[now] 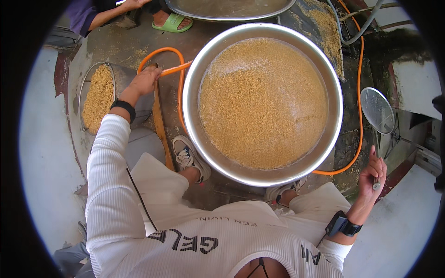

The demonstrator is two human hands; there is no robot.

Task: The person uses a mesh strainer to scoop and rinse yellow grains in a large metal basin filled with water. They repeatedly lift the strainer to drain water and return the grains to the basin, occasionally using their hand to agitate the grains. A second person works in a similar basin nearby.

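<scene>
A large round metal basin (262, 180) stands before me, with grain (250, 114) under and at the surface of cloudy water. On its left, my left hand (147, 80) is closed round an orange hose (174, 69) whose end reaches the basin's rim. Far to the right, my right hand (373, 173) grips the handle of a round mesh skimmer (377, 109), held up away from the basin. Left of my left forearm lies a metal bucket (134, 104) tipped towards the wall, heaped with wet grain (98, 99) at its mouth.
Beyond the basin is a second metal basin (229, 16) with murky liquid. A co-worker's foot in a green slipper (172, 23) and their arm (111, 14) are at the top left. A wooden strip (160, 128) lies near my shoe. Grain is scattered on dark sheeting (323, 31) at the upper right.
</scene>
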